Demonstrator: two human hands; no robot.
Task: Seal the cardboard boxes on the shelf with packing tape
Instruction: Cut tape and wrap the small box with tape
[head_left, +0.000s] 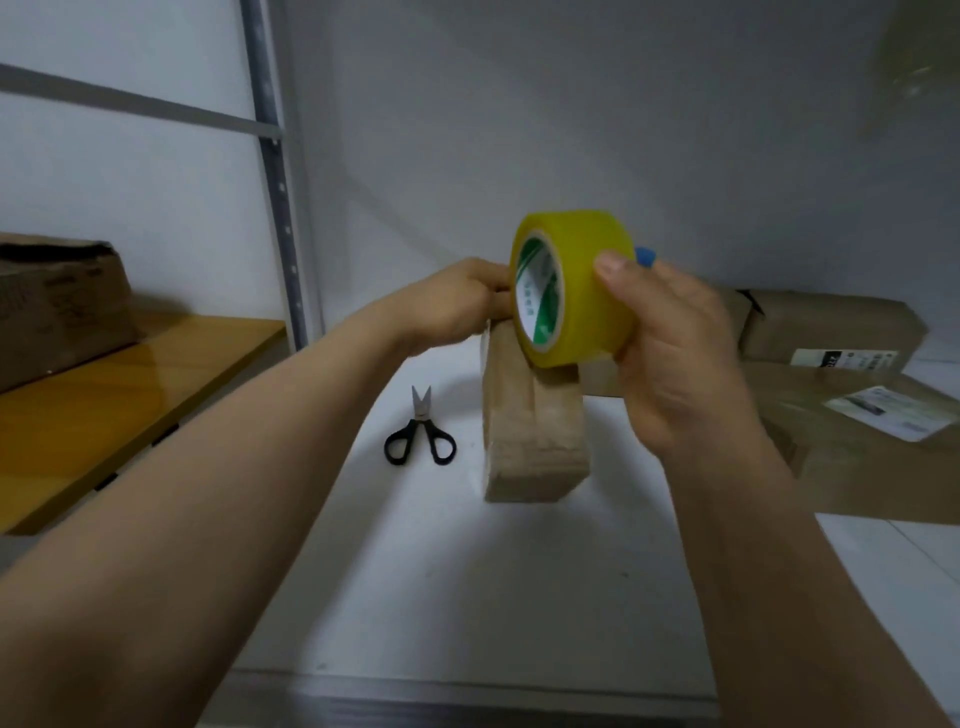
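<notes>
White shelf against a grey wall carries a small cardboard box standing at its middle. Just above the box, the right hand grips a yellow packing tape roll, its fingers wrapped round the outer band. The left hand curls at the roll's left rim; whether it pinches the tape end I cannot tell. Black-handled scissors lie just left of the box. Two labelled flat boxes lie to the right.

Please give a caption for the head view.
Right hand grips yellow tape roll above small cardboard box; left hand at its rim.
</notes>
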